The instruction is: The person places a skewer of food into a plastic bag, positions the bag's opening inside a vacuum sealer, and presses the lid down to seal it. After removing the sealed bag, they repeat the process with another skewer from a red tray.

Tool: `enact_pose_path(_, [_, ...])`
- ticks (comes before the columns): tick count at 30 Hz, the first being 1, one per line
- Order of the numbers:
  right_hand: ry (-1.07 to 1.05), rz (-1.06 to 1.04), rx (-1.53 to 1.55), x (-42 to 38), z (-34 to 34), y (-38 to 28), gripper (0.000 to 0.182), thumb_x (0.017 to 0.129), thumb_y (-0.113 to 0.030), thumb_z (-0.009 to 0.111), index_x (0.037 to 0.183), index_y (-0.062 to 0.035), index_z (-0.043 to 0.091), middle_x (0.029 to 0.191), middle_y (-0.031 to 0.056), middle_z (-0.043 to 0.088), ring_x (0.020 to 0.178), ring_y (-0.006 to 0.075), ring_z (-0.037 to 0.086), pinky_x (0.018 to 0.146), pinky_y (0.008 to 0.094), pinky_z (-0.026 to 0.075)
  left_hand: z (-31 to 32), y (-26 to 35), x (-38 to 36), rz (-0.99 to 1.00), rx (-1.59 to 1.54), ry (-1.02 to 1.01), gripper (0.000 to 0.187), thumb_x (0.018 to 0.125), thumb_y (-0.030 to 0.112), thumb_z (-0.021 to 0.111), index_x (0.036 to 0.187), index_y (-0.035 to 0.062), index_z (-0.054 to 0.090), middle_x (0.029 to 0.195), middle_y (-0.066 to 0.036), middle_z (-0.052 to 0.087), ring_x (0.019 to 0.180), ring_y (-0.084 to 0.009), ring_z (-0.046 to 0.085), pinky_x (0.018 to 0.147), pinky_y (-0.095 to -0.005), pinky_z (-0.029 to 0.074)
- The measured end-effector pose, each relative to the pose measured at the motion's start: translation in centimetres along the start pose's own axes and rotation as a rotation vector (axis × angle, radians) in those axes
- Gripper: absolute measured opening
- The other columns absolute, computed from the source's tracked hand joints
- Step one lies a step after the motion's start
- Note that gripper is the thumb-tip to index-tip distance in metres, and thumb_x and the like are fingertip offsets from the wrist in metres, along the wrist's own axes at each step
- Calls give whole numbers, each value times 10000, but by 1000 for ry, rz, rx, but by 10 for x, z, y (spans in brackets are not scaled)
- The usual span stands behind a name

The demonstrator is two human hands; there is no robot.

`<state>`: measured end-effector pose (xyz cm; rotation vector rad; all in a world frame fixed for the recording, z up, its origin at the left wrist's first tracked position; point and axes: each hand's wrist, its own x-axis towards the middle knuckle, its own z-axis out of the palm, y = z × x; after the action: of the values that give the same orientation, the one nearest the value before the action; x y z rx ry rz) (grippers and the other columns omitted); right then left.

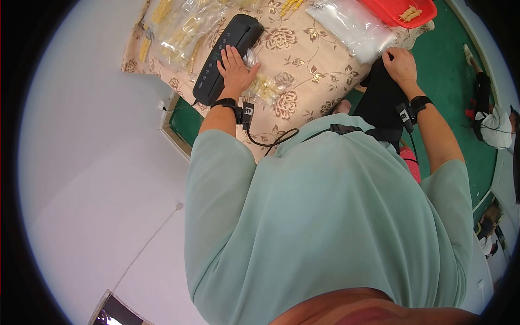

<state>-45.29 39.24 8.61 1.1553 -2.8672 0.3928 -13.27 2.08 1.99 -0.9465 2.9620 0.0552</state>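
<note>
Centrally, at 12 o'clock: floral cloth spread over table. Left hand, fingers extended and flat, pressing on black sealer at 11 o'clock, palm over clear bag of pale yellow pieces lying just beside sealer at its 4 o'clock edge. Right hand at 1 o'clock, fingers curled downward at cloth edge, touching corner of large clear bag stack; whether gripping anything, cannot tell. Black bands on both wrists, cable trailing from left wrist across cloth. Red tray at 1 o'clock near top edge, holding few yellow pieces. Further filled bags heaped at 11 o'clock beyond sealer, touching its far end. Green floor at 2 o'clock; another person's legs at 3 o'clock, well apart from both hands. Pale green shirt filling lower centre, blocking near table edge.
</note>
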Motion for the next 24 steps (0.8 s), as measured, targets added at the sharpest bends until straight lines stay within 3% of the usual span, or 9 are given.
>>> enact_pose_path(24, [-13, 11, -5, 0, -3, -3, 233, 819, -294, 578, 830, -99, 703, 878, 131, 664, 904, 300, 615, 816, 429, 468, -4, 2, 0, -16, 12, -44, 1049, 838, 678, 428, 1461, -75, 47, 1554, -201, 5, 1439, -343, -59, 1125, -538, -32])
